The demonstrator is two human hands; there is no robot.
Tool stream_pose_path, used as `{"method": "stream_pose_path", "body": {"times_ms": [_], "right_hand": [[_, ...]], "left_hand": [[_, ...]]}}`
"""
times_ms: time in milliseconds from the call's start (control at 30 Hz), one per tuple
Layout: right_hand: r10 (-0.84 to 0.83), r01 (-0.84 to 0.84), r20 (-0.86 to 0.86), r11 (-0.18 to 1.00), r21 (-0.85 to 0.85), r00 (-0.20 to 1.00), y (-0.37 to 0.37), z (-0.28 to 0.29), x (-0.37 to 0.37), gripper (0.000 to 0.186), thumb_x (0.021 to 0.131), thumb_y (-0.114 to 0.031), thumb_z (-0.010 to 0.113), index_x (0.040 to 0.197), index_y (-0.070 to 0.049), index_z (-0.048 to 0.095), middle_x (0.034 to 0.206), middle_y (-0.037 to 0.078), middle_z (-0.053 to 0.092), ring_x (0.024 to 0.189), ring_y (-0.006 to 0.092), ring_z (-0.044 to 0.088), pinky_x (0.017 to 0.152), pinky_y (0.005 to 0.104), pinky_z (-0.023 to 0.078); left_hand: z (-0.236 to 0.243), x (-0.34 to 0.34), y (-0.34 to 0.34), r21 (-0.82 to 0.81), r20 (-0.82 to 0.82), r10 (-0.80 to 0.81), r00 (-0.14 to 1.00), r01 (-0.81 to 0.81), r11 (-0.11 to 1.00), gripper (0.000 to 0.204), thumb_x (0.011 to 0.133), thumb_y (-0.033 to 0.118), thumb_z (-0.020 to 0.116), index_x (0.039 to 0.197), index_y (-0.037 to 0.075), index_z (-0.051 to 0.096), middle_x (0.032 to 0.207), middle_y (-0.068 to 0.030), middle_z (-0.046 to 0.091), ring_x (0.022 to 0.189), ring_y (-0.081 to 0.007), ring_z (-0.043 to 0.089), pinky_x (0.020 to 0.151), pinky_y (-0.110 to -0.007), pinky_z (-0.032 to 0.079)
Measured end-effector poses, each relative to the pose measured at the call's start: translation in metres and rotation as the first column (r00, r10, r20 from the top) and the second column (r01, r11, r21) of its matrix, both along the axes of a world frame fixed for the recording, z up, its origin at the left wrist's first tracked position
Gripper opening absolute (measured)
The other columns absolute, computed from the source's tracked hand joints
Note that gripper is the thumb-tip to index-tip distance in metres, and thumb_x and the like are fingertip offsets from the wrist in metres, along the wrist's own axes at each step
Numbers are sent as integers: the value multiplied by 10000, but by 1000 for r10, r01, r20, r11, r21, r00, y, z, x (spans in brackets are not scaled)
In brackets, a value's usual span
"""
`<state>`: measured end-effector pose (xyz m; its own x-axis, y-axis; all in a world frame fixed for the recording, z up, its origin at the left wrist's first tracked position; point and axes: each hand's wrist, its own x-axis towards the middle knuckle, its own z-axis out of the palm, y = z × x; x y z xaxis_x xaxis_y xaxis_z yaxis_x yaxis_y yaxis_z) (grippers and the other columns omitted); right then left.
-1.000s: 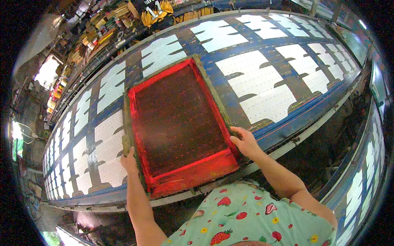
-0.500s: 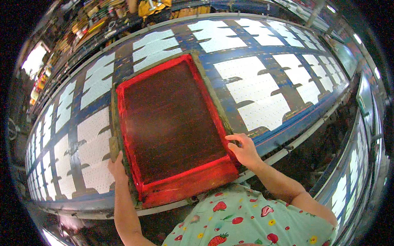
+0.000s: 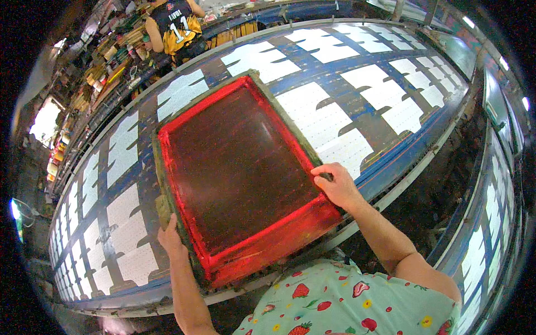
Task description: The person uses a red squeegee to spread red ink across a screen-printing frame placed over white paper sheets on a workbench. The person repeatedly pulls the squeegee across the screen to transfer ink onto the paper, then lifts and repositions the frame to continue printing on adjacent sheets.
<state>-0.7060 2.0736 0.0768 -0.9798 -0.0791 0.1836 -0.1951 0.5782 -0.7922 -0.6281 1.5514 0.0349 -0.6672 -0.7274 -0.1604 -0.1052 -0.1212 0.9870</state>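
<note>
A printing screen (image 3: 240, 167), with dark mesh, bright red borders and a worn olive-brown wooden frame, lies over the long table among white cut fabric pieces (image 3: 326, 128). My left hand (image 3: 170, 229) is closed on the screen frame's left side, close to its lower corner. On the opposite side, my right hand (image 3: 335, 181) grips the frame's right rail, thumb and fingers curled at the edge.
Rows of white pieces lie along the blue-and-brown table (image 3: 357, 67). A co-worker (image 3: 176, 33) in a black and yellow top is at the far side beside cluttered racks (image 3: 111, 58). A second table (image 3: 486, 234) with white pieces runs along the right.
My right hand has curled back onto the frame after loosening. The screen appears slightly shifted and turned against the pieces under it, and the view has moved. More of the co-worker shows.
</note>
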Motion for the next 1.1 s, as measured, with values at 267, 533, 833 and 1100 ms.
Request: {"method": "stream_pose_path", "body": {"times_ms": [267, 533, 833, 1100], "right_hand": [[-141, 141, 46, 990, 8, 989, 171, -47, -62, 218, 916, -222, 799, 1096, -108, 845, 1100, 168, 796, 1123, 375, 716, 1029, 463, 557], [-191, 203, 157, 977, -67, 969, 285, -55, -90, 225, 916, -207, 799, 1112, -103, 837, 1127, 150, 796, 1156, 347, 700, 1064, 445, 536], [-58, 68, 113, 994, -91, 992, 335, -63, -93, 314, 920, -201, 805, 1207, -76, 794, 1250, 180, 762, 1224, 370, 673, 1114, 461, 509], [424, -297, -272, 865, 404, 864, 306, -22, -15, 614, 869, -233, 869, 1446, -157, 672, 1543, 215, 576, 1438, 437, 555, 1171, 565, 472]], "left_hand": [[1, -60, 202, -148, 123, 104, 987, -85, 985, 448, 955, 136, 848, 1321, -84, 711, 1249, -157, 757, 1090, -270, 707, 998, -415, 553], [-20, -93, 311, -149, 3, 42, 999, -41, 988, 406, 966, 133, 851, 1283, -76, 709, 1215, -131, 766, 1057, -253, 712, 966, -409, 564], [-19, -102, 346, -151, -2, 37, 999, -37, 988, 360, 968, 147, 855, 1239, -60, 737, 1152, -121, 779, 1006, -232, 711, 886, -401, 570], [-42, -106, 329, -293, 147, 44, 988, 1, 956, 416, 942, 253, 884, 1207, -47, 771, 1153, -151, 792, 1034, -267, 728, 917, -444, 565]]}}
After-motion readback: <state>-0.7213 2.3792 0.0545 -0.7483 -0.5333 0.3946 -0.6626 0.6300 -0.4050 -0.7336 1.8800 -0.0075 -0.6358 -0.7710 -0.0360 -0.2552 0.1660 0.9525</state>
